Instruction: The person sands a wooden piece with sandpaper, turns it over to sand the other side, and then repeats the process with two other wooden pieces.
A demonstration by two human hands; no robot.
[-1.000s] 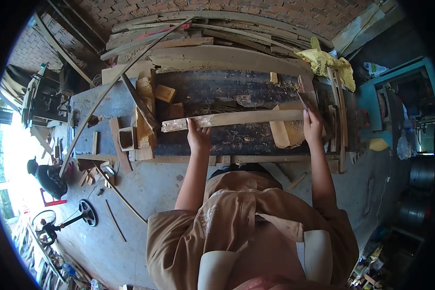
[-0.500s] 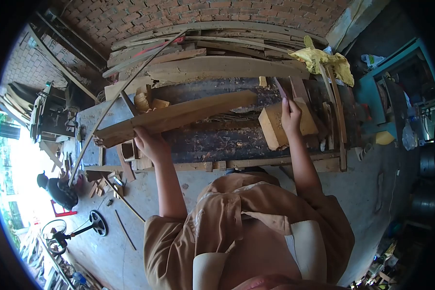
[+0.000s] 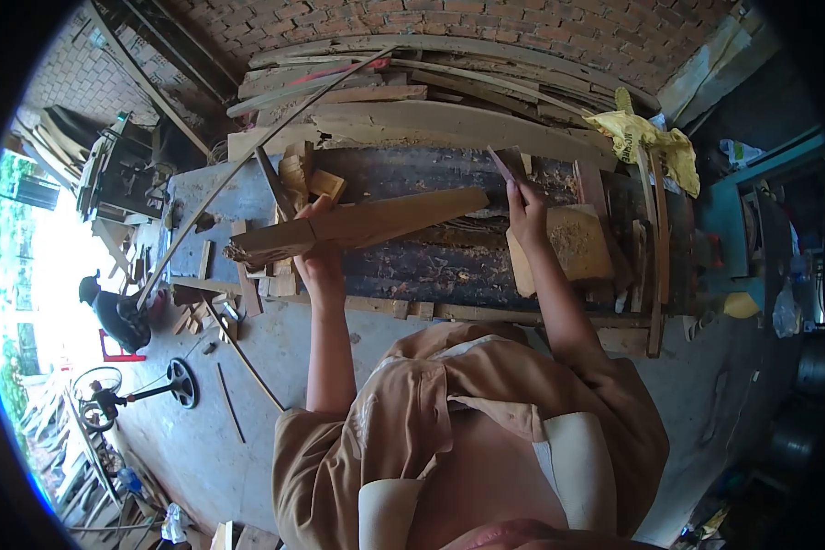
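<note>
My left hand (image 3: 322, 273) is closed around a long wooden board (image 3: 385, 220) near its rough, broken left end. The board is held over the dark workbench top (image 3: 403, 277), its narrower end pointing right. In my right hand (image 3: 528, 220) is a flat, dark, blade-shaped tool (image 3: 500, 165), its tip pointing up and left, close to the board's right end but apart from it. A thick wooden block (image 3: 577, 247) lies on the bench just right of my right wrist, which hides part of it.
Wooden offcuts (image 3: 325, 186) lie on the bench's left side. Long planks (image 3: 412, 119) are stacked behind it against the brick wall. A thin strip (image 3: 275, 142) slants across the left. A yellow sack (image 3: 655, 147) lies at the back right. A person (image 3: 119, 316) is at the far left.
The board has rolled in my left hand, with fingertips now showing above it. My right hand has moved left, away from over the block, bringing the tool nearer the board. The view has shifted.
</note>
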